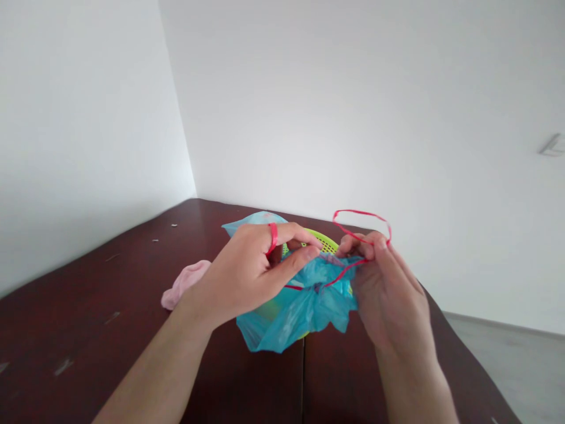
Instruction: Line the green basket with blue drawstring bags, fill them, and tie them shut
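Note:
A translucent blue plastic bag (300, 312) lies bunched on the dark wooden table (88, 330), gathered at its neck. A red string (362, 215) winds round that neck and loops up above my right hand. My left hand (256, 268) pinches the bag's neck and the string, with red string wrapped round one finger. My right hand (388, 288) is closed on the other end of the string at the bag's top. A green perforated plastic basket (324, 240) shows behind the bag, partly hidden by my hands.
A pink cloth (183, 282) lies on the table left of my left wrist. The table stands in a corner of white walls (309, 118). Its right edge drops to a grey floor (507, 365). Small pale flecks dot the tabletop.

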Tool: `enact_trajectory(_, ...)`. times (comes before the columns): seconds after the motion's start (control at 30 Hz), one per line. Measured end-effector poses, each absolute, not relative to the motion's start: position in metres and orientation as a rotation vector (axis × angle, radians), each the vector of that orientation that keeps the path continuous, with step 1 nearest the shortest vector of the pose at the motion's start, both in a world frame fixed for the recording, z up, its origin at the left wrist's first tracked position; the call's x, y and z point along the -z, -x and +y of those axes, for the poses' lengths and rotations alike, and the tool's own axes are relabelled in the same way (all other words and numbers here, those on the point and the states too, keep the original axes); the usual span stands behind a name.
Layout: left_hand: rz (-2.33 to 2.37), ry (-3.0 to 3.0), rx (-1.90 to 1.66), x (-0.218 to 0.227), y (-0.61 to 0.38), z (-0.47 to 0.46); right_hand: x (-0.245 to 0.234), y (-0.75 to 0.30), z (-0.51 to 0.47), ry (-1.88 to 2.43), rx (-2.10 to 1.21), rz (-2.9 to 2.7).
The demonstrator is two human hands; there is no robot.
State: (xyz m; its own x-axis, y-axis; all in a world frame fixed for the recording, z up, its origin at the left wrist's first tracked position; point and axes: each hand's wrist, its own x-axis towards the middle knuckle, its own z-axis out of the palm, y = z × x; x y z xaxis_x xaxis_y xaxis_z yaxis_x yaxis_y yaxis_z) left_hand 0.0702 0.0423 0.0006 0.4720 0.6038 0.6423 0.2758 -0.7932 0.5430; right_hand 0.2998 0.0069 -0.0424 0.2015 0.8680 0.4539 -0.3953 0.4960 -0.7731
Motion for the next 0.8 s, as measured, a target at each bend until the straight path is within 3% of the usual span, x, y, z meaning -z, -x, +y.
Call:
enact_trajectory(0.33,0.807,-2.293,-1.094,0.007,-0.076,0.055,0.019,-0.311,-0.021,0.372,-1.052,-1.002)
enact_trajectory(0.57,0.334,-1.938,-1.584,0.011,-0.09,0.044,0.05,-0.285,-0.019,0.787,-0.776,-1.349)
enact_trajectory(0.8,0.031,-1.12,-1.752,0.003,-0.099,0.008,0.072,-0.258,-0.015,0.669,-1.283,-1.634)
